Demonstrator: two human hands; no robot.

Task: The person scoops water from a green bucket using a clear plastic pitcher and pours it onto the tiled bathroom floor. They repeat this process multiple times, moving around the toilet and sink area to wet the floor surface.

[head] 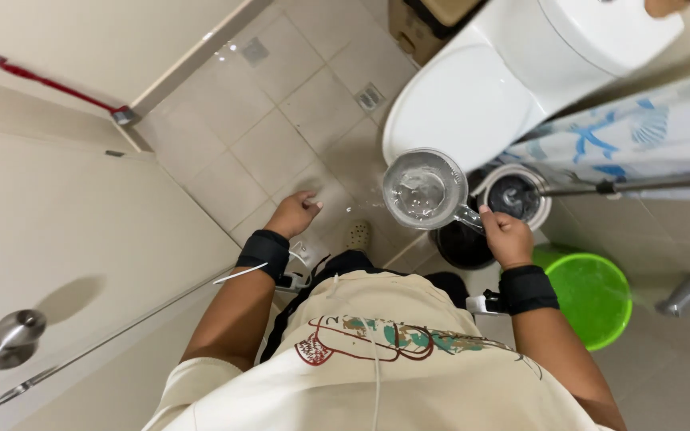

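Observation:
My right hand (506,236) grips the handle of a clear plastic dipper (425,188) with water in it, held level over the tiled floor just in front of the white toilet (473,96). Some drops or a splash of water show on the tiles left of the dipper. My left hand (293,214) hangs free over the floor, fingers loosely curled, holding nothing. Both wrists wear black bands. A beige clog (356,234) on my foot shows below the dipper.
A green bucket (592,297) stands at the right, a dark round bin (463,246) beside the toilet base. A shell-print shower curtain (632,136) hangs at right. A red-handled tool (49,84) leans on the left wall. A door with a metal knob (5,339) is at the left.

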